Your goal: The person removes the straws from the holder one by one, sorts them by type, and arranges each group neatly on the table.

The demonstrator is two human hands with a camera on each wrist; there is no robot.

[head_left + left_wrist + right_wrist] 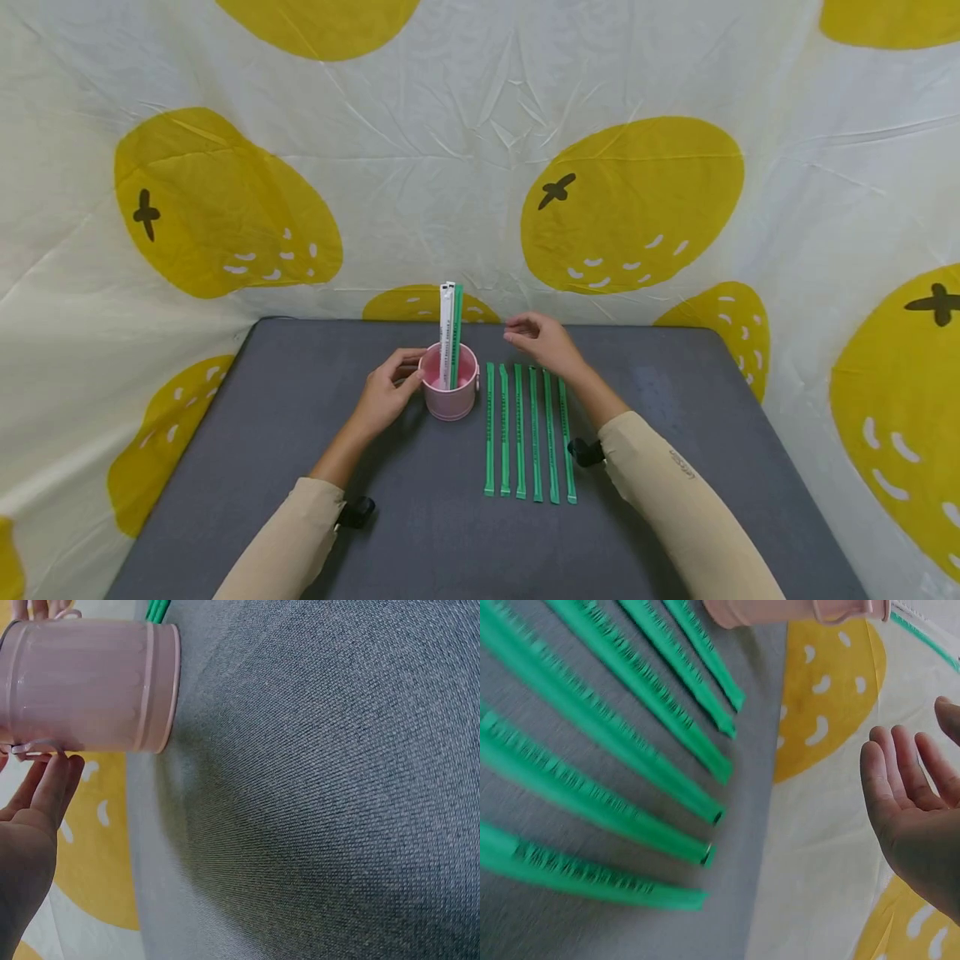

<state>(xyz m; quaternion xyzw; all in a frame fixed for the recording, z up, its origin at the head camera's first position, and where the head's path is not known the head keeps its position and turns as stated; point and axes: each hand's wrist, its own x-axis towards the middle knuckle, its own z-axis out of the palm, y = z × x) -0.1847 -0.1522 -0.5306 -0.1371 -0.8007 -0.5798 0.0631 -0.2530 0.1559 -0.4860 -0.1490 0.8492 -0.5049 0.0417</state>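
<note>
A small pink bucket (450, 404) stands upright on the table, its side handle lug showing in the left wrist view. My left hand (386, 396) holds the bucket's left side, thumb near the front rim and fingers behind. Inside lean white (446, 333) and green (457, 333) thin wrapped sticks, which look like straws in printed sleeves. Several matching green wrapped sticks (520, 433) lie side by side to the right of the bucket. Above their far ends hovers my right hand (546, 342), fingers loosely bent, with nothing in it in the right wrist view (922, 795).
The dark grey cloth-covered table (420, 517) ends just past the bucket. Behind it hangs a pale curtain (450, 167) with yellow fruit shapes. Each wrist wears a small black camera (356, 512) beside a beige sleeve (288, 533).
</note>
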